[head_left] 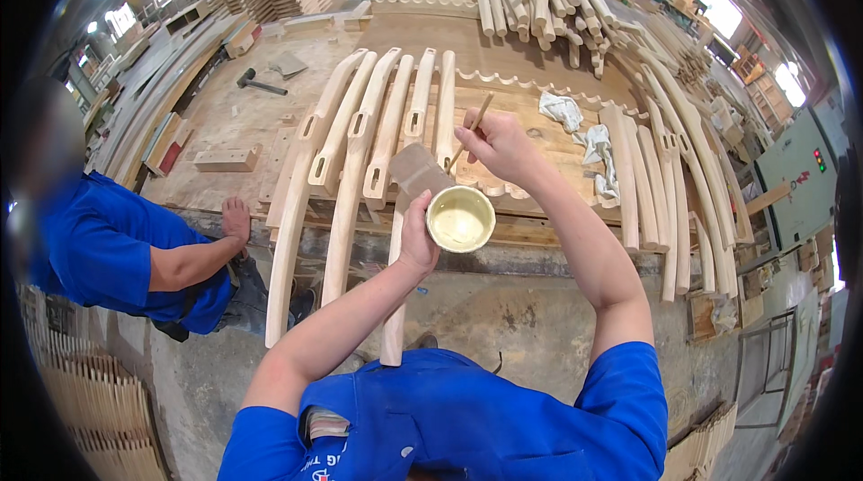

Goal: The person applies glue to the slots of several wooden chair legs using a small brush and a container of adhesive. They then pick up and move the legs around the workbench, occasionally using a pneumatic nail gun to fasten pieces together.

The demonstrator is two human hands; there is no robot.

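My left hand [419, 234] is closed around the side of a small round cup [460, 219] with a pale yellowish content inside. A flat brown piece [418, 170] sticks out beyond my left fingers; whether I hold it too, I cannot tell. Pinched in my right hand [494, 144] is a thin wooden stick [470, 129], slanting down toward the slotted end of a curved wooden part [447, 103] just past the cup. Several similar curved parts [349, 171] lie side by side to the left, some with oblong slots, their near ends jutting past the bench edge.
A co-worker in a blue shirt [108, 229] stands at the left, one hand on the bench [207, 112]. A black hammer [261, 83] and a wood block [227, 158] lie there. White rags [600, 153], more curved parts [670, 184] and a heaped pile of wooden pieces [548, 0] are to the right.
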